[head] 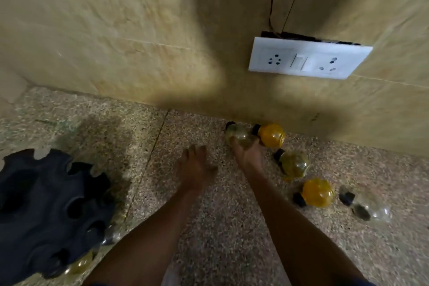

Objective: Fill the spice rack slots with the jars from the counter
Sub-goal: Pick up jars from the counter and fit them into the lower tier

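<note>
Several small round jars with black caps lie on their sides on the speckled counter (209, 227) near the wall. My right hand (248, 155) reaches to a clear jar (239, 136) at the wall's foot, its fingers curled round the jar's near side. A yellow-filled jar (271, 135) lies just right of it. Further right lie a pale jar (293, 163), another yellow jar (316, 193) and a clear jar (369, 209). My left hand (195, 167) hovers flat, fingers straight, holding nothing. The dark spice rack (46, 204) stands at the left with jars in its lower slots.
A tiled wall rises behind the counter, with a white socket and switch plate (308, 58) above the jars. A seam in the counter (151, 158) runs between the rack and my hands. A damp dark patch (99, 132) lies beyond the rack.
</note>
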